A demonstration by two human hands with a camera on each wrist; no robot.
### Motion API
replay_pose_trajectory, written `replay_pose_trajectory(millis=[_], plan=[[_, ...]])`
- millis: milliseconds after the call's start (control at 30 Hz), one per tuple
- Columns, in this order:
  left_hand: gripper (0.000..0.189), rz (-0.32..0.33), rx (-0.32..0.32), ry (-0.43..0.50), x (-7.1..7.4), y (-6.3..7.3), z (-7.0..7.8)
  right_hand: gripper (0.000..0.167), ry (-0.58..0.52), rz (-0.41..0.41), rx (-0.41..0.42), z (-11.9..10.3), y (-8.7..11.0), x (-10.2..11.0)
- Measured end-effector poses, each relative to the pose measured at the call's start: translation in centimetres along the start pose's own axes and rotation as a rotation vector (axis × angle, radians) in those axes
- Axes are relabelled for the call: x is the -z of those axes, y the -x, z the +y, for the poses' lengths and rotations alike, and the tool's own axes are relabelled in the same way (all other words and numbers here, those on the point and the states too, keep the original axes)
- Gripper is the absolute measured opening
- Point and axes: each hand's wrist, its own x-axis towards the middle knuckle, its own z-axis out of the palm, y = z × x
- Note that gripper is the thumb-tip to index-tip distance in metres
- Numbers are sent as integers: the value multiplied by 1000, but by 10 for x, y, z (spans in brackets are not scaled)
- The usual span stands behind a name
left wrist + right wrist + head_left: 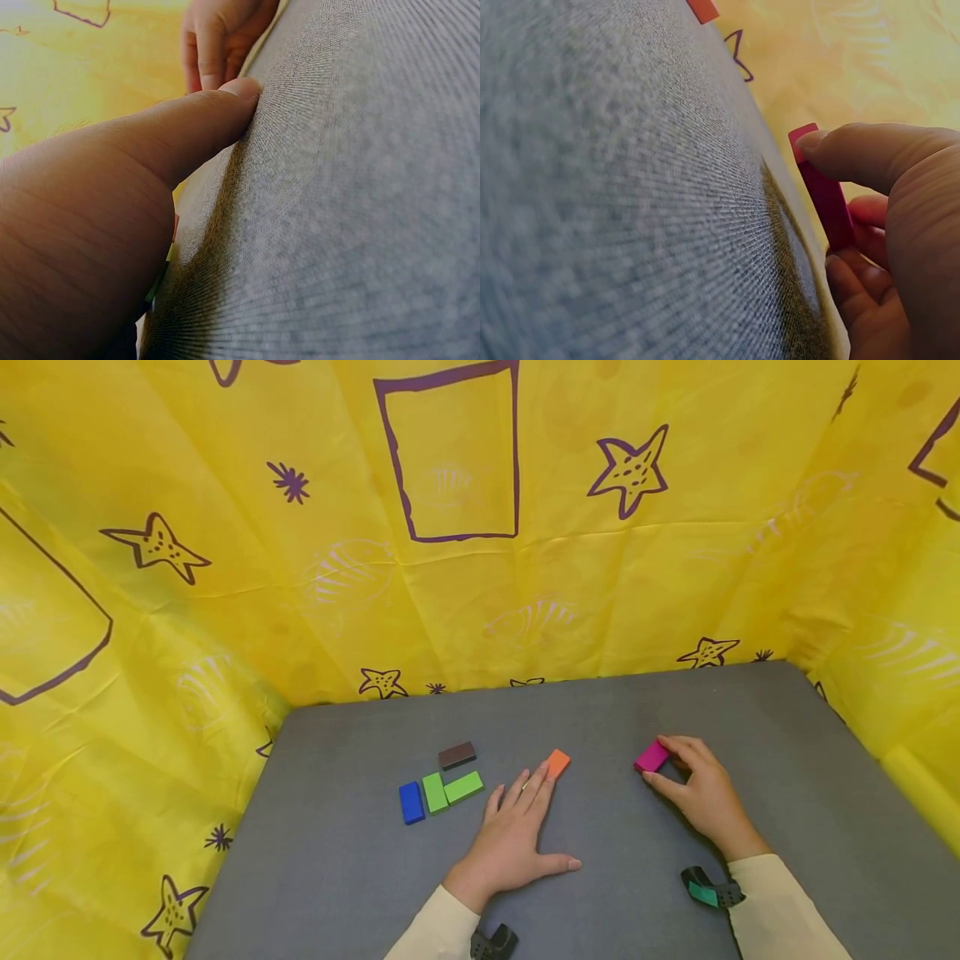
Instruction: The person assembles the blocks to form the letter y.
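My left hand [513, 843] lies palm down on the grey table with its fingers spread. Its fingertips reach the near end of an orange block [558, 763]. A small bit of something light shows between those fingers, too covered to tell. In the left wrist view the thumb [187, 131] is stretched out against the table cloth. To the right, my right hand [701, 785] pinches a magenta block [652, 756] between thumb and fingers. The right wrist view shows the magenta block [826, 195] tilted, the thumb on one end and fingers at the other.
Left of the left hand lie a blue block [411, 802], one green block [434, 793] touching a second green block [464, 787], and a dark brown block [457, 756] behind them. A yellow patterned cloth [465, 610] hangs along the back and sides of the table [322, 860].
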Motion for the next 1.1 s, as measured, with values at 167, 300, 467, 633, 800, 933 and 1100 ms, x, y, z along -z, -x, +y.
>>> replay_pose_trajectory(millis=[167,300,467,633,800,933,1100], plan=[[119,4,2,-3,0,0,-1,60,-2,6,10,-2,-1,-1],[118,1,4,5,-1,1,-1,60,-9,4,15,-4,-2,-2],[118,-4,3,11,0,1,-1,60,-6,2,22,-10,-3,-1],[118,-1,1,18,2,1,0,60,-7,3,34,-16,-6,-2],[118,-2,-2,12,1,0,0,60,-11,13,55,-21,-6,-5],[118,-5,0,2,-1,0,-1,60,-10,17,73,-25,-8,-7],[119,-1,3,1,-2,0,-1,60,-4,6,75,-28,-12,-10]])
